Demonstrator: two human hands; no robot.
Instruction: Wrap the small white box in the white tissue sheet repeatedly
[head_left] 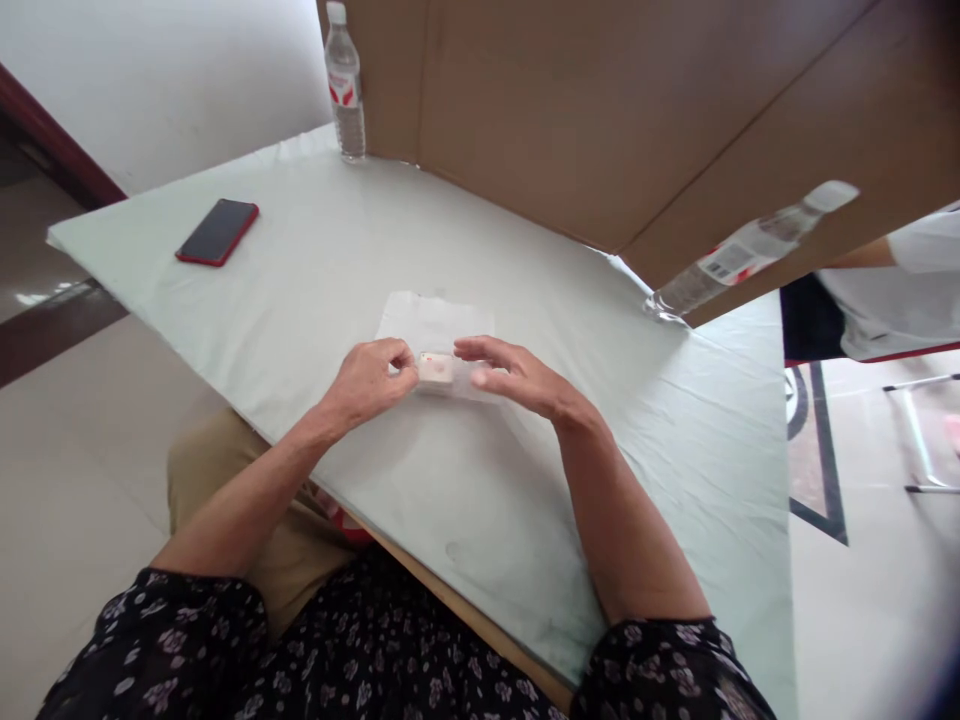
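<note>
A small whitish box [435, 368] with faint print sits on the table between my two hands. At its left end is my left hand [375, 378], closed in a pinch with thumb and forefinger together; what lies between the fingertips is too small to tell. My right hand [517, 375] hovers at the right of the box, open, with its thumb and fingers apart. Thin translucent wrapping [480, 392] spreads on the table under the right fingertips. Just behind the box lies a sheet of white paper [420, 315].
A pale green cloth covers the table [465, 510]. A dark phone with a red edge [219, 232] lies at the left. Cardboard [540, 120] stands along the back, with one water bottle [345, 90] at the left and another [750, 250] at the right. Someone's white sleeve [926, 245] shows beyond.
</note>
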